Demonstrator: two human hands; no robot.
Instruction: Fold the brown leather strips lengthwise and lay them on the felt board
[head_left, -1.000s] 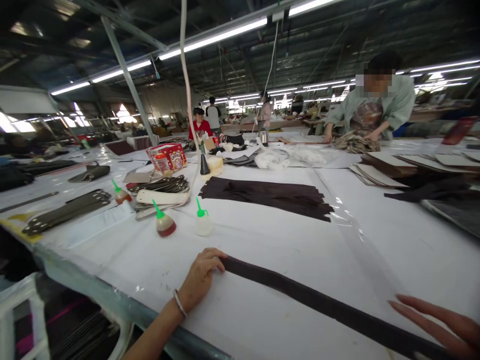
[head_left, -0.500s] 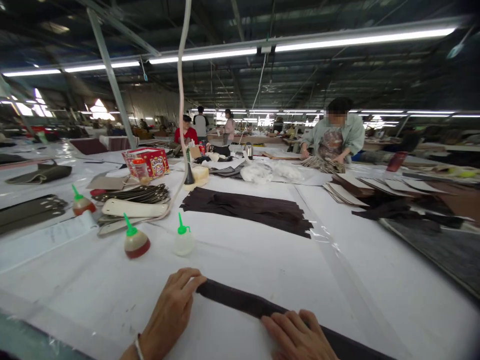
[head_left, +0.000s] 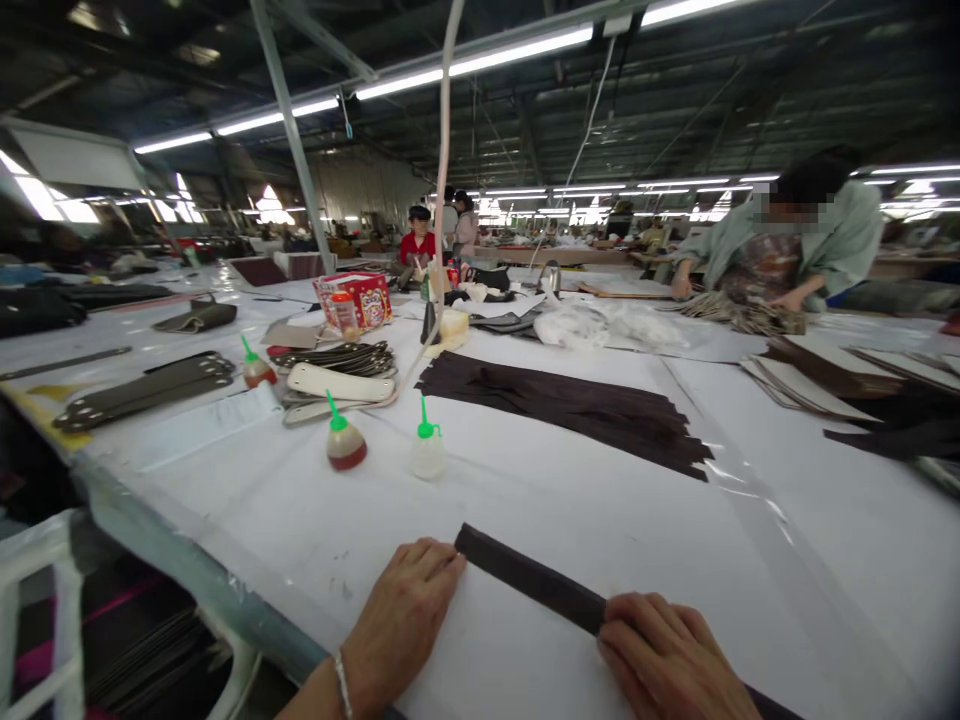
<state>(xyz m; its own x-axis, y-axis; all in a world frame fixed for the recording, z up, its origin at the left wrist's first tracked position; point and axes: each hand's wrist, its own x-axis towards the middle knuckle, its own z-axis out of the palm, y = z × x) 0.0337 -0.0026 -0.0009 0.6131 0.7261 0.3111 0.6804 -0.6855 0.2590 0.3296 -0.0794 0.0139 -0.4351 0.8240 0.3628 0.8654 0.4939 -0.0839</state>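
A long dark brown strip [head_left: 534, 580] of leather or fabric, which I cannot tell apart, lies slantwise on the white-covered table. At its far left end, the bent fingers of my left hand [head_left: 409, 610] are closed on the near edge. My right hand [head_left: 667, 645] is farther along, its fingers bent together over the strip and covering part of it. The strip shows again past that hand at the bottom edge. Beyond the hands lies a wide pile of similar dark strips [head_left: 562, 405]. A clear squeeze bottle [head_left: 427, 450] with a green nozzle stands left of the pile.
Another squeeze bottle [head_left: 346, 445] holds reddish liquid. Behind it are stacked pale and dark straps [head_left: 341, 382] and a red patterned box [head_left: 367, 300]. A hanging hose [head_left: 444, 150] comes down mid-table. A co-worker [head_left: 787, 240] handles strips at the right. The table edge [head_left: 195, 560] runs along the lower left.
The camera view has swung left, so things appear farther right. The strip's left end now extends past my left fingers, and my right fingers are bent more closely around the strip.
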